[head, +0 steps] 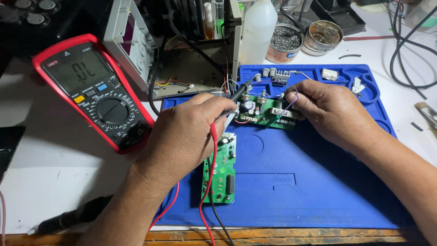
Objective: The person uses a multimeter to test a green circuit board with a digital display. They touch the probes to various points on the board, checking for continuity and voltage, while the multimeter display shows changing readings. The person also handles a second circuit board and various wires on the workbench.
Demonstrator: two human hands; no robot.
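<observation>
The step in hand looks like a meter check on a circuit board (266, 113) — the green board with knobs and a dark capacitor that lies at the upper middle of the blue work mat (318, 182). The left hand (182, 136) comes in from the lower left with its back up, wrist low over the mat, fingers curled shut around 2 probes (236, 95). The dark tips of these point up and right onto the near-left end of that board, and a red lead (210, 173) and a black one trail back under the palm toward the table edge. Exactly which points the tips touch cannot be told.

The right hand (334, 111) reaches in from the right, forearm slanting across the mat's corner, fingers bent and pinching the right end of the board, seemingly steadying it; a thin purple wire (291, 98) loops just beside the fingertips.

A 2nd green board (221, 168) lies flat on the mat just below the left hand, partly under the leads and untouched. The red multimeter (93, 89) rests tilted on the white table, well to the left, its screen lit with a reading.

As a judgement, the next move calls for a steady left grip so the tips do not slip across neighbouring solder points, with the right hand keeping the board from rocking — and a glance left at the meter's screen
</observation>
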